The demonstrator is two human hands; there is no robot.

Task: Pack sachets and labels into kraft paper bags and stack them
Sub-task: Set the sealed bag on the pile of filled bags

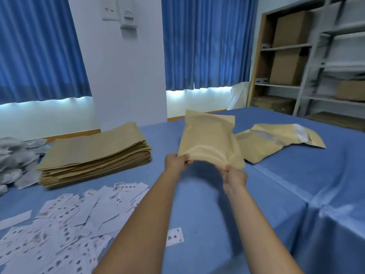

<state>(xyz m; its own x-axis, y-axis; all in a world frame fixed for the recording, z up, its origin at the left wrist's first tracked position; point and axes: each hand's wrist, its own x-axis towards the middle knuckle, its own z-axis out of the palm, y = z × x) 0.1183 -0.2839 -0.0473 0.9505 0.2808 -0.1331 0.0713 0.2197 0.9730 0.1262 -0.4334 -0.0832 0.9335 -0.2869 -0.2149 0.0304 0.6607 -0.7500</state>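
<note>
The left grip and right grip each pinch a near corner of a bulging bag, held above the tabletop between the bag stack and packed bags

Two bare hands hold a filled kraft bag above a blue-covered table: left hand pinches its near left corner, right hand its near right. Right of that bag lies another bag; left, a flat bag stack, labels, grey-white sachets.
</note>
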